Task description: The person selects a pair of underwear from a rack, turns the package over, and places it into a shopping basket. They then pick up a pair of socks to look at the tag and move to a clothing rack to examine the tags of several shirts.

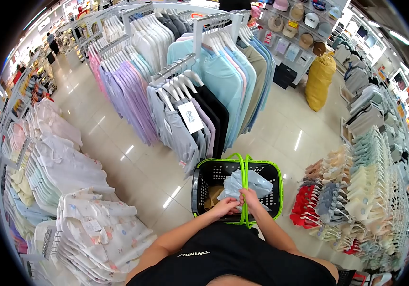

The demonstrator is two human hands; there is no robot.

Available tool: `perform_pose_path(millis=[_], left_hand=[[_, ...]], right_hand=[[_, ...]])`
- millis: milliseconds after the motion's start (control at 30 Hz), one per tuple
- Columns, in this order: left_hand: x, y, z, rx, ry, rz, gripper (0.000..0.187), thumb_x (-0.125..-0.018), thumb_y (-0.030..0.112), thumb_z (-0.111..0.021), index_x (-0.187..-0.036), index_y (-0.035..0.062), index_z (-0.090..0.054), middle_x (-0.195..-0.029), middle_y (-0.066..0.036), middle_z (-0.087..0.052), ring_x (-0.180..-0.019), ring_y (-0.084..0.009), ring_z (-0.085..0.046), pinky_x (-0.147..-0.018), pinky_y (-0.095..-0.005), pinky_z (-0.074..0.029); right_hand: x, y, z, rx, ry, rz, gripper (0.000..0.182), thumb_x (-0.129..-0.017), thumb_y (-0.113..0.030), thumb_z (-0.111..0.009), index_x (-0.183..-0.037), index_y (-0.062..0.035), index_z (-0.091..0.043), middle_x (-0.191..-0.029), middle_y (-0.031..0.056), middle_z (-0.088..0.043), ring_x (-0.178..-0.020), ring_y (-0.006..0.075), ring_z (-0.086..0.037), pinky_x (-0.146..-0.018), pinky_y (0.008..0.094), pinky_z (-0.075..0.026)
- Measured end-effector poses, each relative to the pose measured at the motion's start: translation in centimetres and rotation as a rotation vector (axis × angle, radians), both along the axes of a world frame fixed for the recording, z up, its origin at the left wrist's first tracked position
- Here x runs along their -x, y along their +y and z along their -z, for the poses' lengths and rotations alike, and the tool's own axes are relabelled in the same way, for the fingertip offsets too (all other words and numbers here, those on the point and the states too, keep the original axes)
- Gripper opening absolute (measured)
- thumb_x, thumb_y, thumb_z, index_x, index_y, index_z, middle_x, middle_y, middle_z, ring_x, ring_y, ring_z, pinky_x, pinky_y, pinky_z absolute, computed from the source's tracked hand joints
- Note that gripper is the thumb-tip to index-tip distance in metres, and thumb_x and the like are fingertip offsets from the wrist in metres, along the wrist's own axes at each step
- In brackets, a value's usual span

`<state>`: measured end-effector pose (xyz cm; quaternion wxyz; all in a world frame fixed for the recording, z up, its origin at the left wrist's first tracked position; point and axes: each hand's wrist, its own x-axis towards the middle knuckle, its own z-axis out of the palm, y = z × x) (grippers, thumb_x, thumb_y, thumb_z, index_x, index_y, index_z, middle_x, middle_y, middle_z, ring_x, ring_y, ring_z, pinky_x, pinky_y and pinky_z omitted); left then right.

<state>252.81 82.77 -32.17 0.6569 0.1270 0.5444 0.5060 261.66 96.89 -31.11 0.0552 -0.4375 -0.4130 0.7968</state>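
Both hands pinch the pale blue packet [242, 183] inside the black basket [199, 190] at six o'clock, left hand [226, 206] gripping its near edge, right hand [251, 196] beside the green handles [242, 164].

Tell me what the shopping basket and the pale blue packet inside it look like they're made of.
The shopping basket looks like rigid black plastic: perforated grid walls, bright green rim and handles. The pale blue packet looks like folded fabric in thin glossy film, judging by its creased sheen, though that's uncertain.

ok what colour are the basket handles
Bright lime green, matching the rim of the black basket; the handles show best in the head view.
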Motion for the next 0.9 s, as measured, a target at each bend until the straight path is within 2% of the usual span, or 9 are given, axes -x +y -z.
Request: perform_pose_path(millis=[100,167,300,400,467,533,633,767,900], left_hand=[[0.1,-0.1,-0.7,-0.027,-0.089,-0.133,0.046,-0.092,0.036,-0.059,-0.123,0.0045,-0.05,-0.106,-0.002,-0.061,-0.087,-0.009,-0.059,-0.067,-0.0215,-0.044],[0.5,0.3,-1.8,-0.129,-0.109,-0.175,0.035,-0.093,0.033,-0.058,-0.118,0.0082,-0.054,-0.095,0.002,-0.058,-0.075,-0.0037,-0.053,-0.062,-0.0181,-0.039],[0.1,0.3,-2.1,-0.11,-0.04,-0.244,0.029,-0.092,0.03,-0.059,-0.11,0.0093,-0.053,-0.084,0.005,-0.05,-0.067,-0.0036,-0.047,-0.057,-0.0174,-0.036],[-0.6,-0.3,-1.8,-0.115,-0.094,-0.26,0.037,-0.089,0.032,-0.063,-0.119,0.0124,-0.052,-0.091,0.004,-0.055,-0.079,-0.0052,-0.051,-0.063,-0.0203,-0.038],[-2.3,0.1,-0.2,-0.18,-0.182,-0.365,0.027,-0.088,0.027,-0.064,-0.104,0.0092,-0.051,-0.069,0.003,-0.047,-0.051,-0.0055,-0.042,-0.044,-0.0214,-0.027],[-3.7,0.0,1.9,-0.166,-0.308,-0.294,0.022,-0.088,0.025,-0.063,-0.095,0.008,-0.051,-0.058,0.005,-0.04,-0.043,-0.0056,-0.035,-0.041,-0.0232,-0.023],[-5.0,-0.2,1.7,-0.029,-0.299,-0.269,0.019,-0.087,0.026,-0.067,-0.093,0.0102,-0.058,-0.063,0.007,-0.043,-0.052,-0.005,-0.038,-0.048,-0.0226,-0.028],[-6.9,-0.4,0.9,0.001,-0.206,-0.376,0.02,-0.086,0.027,-0.068,-0.09,0.0092,-0.059,-0.065,0.006,-0.045,-0.053,-0.0049,-0.039,-0.048,-0.0226,-0.028],[-9.1,-0.9,1.4,0.084,0.048,-0.54,0.02,-0.085,0.026,-0.069,-0.091,0.0081,-0.062,-0.068,0.005,-0.049,-0.057,-0.0044,-0.043,-0.052,-0.0218,-0.033]], right_hand=[[0.8,-0.3,0.3,-0.003,-0.014,-0.038,0.011,-0.086,-0.016,-0.057,-0.085,-0.0067,-0.05,-0.06,0.0035,-0.047,-0.046,0.0145,-0.045,-0.043,0.0302,-0.038],[1.5,-0.6,0.7,-0.083,-0.029,-0.09,0.011,-0.086,-0.015,-0.057,-0.086,-0.005,-0.053,-0.062,0.0039,-0.05,-0.047,0.0144,-0.049,-0.043,0.0283,-0.041],[2.5,-0.8,0.7,-0.046,0.022,-0.169,0.01,-0.085,-0.014,-0.057,-0.085,-0.0038,-0.054,-0.064,0.0037,-0.052,-0.048,0.0142,-0.05,-0.044,0.0282,-0.041],[2.7,0.1,3.7,-0.095,0.029,-0.237,0.013,-0.083,-0.016,-0.058,-0.081,-0.004,-0.054,-0.064,0.005,-0.053,-0.049,0.0139,-0.049,-0.044,0.029,-0.04],[3.2,0.2,2.7,-0.08,0.008,-0.31,0.014,-0.083,-0.017,-0.058,-0.083,-0.0045,-0.051,-0.063,0.0052,-0.052,-0.05,0.0149,-0.049,-0.045,0.0302,-0.041],[3.4,0.4,1.2,0.069,-0.033,-0.388,0.013,-0.084,-0.015,-0.057,-0.089,-0.0068,-0.048,-0.062,0.0051,-0.049,-0.053,0.0172,-0.049,-0.049,0.0319,-0.043],[3.9,0.9,0.9,0.095,-0.03,-0.505,0.014,-0.085,-0.017,-0.056,-0.09,-0.0076,-0.046,-0.062,0.0057,-0.049,-0.053,0.0195,-0.049,-0.052,0.0345,-0.045],[4.2,0.9,1.8,0.131,-0.034,-0.614,0.014,-0.085,-0.018,-0.056,-0.086,-0.0072,-0.047,-0.063,0.0062,-0.049,-0.052,0.0206,-0.049,-0.052,0.0359,-0.045],[5.0,-0.4,2.0,0.202,-0.059,-0.734,0.014,-0.085,-0.018,-0.056,-0.085,-0.0071,-0.047,-0.063,0.0063,-0.049,-0.053,0.0208,-0.049,-0.053,0.0362,-0.045]])
